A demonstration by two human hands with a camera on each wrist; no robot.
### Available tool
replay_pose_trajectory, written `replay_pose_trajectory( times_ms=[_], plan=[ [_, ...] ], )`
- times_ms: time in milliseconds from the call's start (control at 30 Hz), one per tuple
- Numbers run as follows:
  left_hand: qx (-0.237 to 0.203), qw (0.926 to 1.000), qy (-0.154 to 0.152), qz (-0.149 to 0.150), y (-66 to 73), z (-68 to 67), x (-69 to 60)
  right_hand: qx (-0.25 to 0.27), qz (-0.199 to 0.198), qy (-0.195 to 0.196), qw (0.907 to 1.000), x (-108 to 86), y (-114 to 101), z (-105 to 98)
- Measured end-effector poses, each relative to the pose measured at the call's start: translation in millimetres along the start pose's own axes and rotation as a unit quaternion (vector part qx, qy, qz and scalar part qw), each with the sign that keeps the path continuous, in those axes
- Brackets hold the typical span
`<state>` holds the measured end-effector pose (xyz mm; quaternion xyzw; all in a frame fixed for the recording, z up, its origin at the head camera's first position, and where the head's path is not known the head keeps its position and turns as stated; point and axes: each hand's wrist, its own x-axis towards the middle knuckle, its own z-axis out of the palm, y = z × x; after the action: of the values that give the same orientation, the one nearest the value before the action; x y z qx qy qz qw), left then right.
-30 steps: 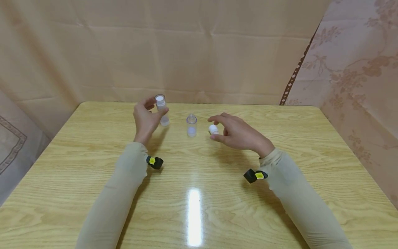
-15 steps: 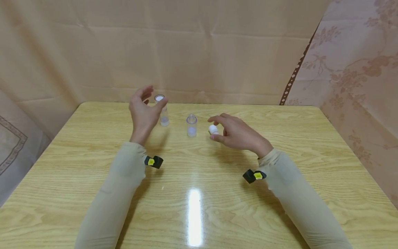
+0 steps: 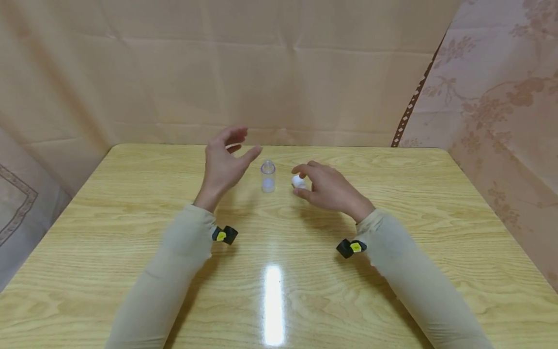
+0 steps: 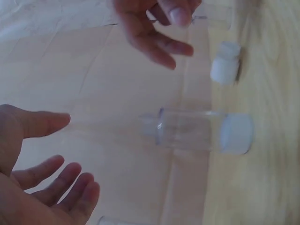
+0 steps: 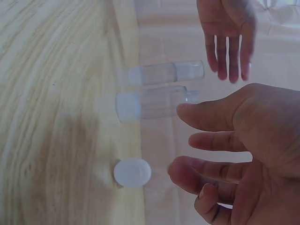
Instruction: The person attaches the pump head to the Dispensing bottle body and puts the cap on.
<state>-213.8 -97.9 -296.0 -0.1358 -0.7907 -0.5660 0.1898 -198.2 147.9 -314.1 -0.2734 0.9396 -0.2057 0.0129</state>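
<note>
A clear bottle [image 3: 268,180] with a white base stands upright between the hands. My left hand [image 3: 226,165] is just left of it, empty, thumb and fingers apart. The taller bottle is hidden behind this hand in the head view; in the right wrist view this bottle [image 5: 159,73] stands beyond the nearer bottle [image 5: 159,104]. My right hand [image 3: 333,190] hovers by a small white piece [image 3: 298,182], fingers loosely bent, with a gap to the piece in the right wrist view. The left wrist view shows the white piece [image 4: 225,69] on the table.
Behind the right hand, in the left wrist view, a clear part [image 4: 219,16] is partly visible. A pale curtain [image 3: 261,72] hangs behind the wooden table [image 3: 327,291], and a floral cloth [image 3: 501,121] covers the right side.
My left hand has let go of the taller bottle and moved right, towards the shorter one. My right hand has barely shifted.
</note>
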Motion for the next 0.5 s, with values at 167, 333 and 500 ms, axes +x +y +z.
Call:
replay_pose_trajectory(
  times_ms=[167,333,500],
  plan=[
    [-0.021,0.9978,-0.056,-0.028,-5.8,8.4,-4.1,-0.013,0.018,0.004,0.9997,1.8,-1,5],
    [-0.022,0.9924,-0.101,-0.066,-14.7,14.1,-7.6,-0.011,0.027,0.015,0.9994,1.8,-2,7],
    [-0.016,0.9871,-0.125,-0.099,-24.1,19.9,-9.2,-0.013,0.044,0.035,0.9983,2.2,-2,11]
  ],
)
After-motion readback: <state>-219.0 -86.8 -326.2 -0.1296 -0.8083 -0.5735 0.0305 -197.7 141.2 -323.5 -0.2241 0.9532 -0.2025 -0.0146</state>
